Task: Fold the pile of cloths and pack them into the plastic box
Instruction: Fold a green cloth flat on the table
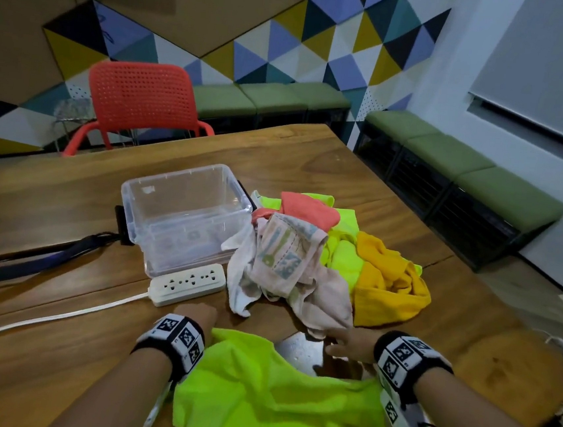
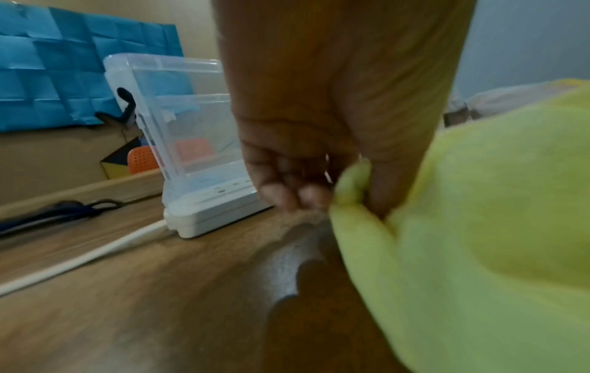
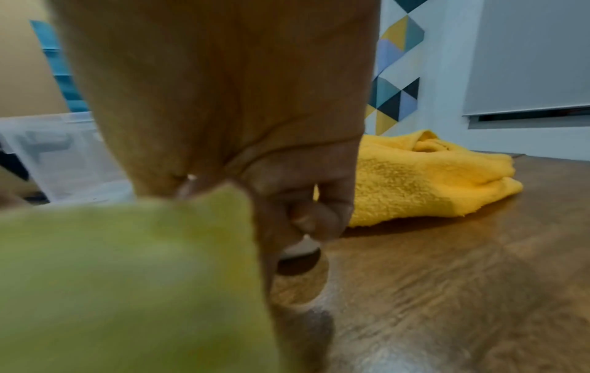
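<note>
A neon green cloth (image 1: pixel 276 398) hangs between my two hands at the near edge of the table. My left hand (image 1: pixel 198 315) pinches its left corner; the left wrist view shows the cloth corner (image 2: pixel 354 186) caught between thumb and curled fingers (image 2: pixel 287 191). My right hand (image 1: pixel 350 345) pinches the right corner, with the green cloth (image 3: pixel 127 277) under its thumb and the other fingers (image 3: pixel 316 219) curled. The clear plastic box (image 1: pixel 183 214) stands open and holds no cloths. To its right lies the pile: a pink patterned cloth (image 1: pixel 281 268), an orange-yellow towel (image 1: pixel 386 285), a coral cloth (image 1: pixel 308 207) and more neon green.
A white power strip (image 1: pixel 188 284) with its cable (image 1: pixel 39 317) lies just in front of the box. Dark cables (image 1: pixel 29 251) run off to the left. A red chair (image 1: pixel 139 100) stands behind the wooden table (image 1: pixel 329 163). Green benches (image 1: pixel 467 165) line the walls.
</note>
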### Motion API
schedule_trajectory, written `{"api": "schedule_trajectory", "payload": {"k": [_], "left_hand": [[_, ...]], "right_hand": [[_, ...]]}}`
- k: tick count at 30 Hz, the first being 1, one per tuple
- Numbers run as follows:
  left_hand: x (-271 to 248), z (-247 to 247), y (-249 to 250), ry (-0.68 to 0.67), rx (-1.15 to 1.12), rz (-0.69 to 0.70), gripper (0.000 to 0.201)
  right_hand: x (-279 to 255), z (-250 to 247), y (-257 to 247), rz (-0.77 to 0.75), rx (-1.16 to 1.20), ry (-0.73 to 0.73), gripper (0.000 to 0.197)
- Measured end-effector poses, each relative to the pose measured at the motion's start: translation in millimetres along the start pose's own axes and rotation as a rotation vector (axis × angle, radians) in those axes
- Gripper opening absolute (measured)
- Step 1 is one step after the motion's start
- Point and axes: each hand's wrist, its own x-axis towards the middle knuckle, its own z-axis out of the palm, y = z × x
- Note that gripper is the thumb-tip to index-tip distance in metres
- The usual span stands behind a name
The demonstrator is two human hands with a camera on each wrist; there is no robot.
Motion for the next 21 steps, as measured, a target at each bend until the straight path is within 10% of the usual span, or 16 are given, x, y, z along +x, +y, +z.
{"api": "schedule_trajectory", "payload": {"k": [5,8,11,14,21], "left_hand": [[1.1,-14.1,3.2,0.379,-0.423,-0.109,0.017],[2.2,-23.5,3.6,0.457,-0.634,-0.103,0.028],[0.4,-35.0,0.0,0.492,-0.585,-0.148,0.013],[-1.4,-47.3,-9.1,0.485,-0.52,-0.17,0.016],[-11.2,-83.8,-13.0,0.965,-0.549,-0.075,0.016]], "right_hand": [[22.7,-1.3,10.0,0.224,0.075,0.423,0.045],[23.2,-0.7,1.9,0.083,0.002,0.574,0.041],[8.8,0.7,-4.9,-0.135,-0.206,0.298,0.045],[2.4,-3.9,5.9,-0.038,-0.421,0.254,0.037],[-24.5,-46.9,14.2,0.038,-0.082,0.959,0.022]]}}
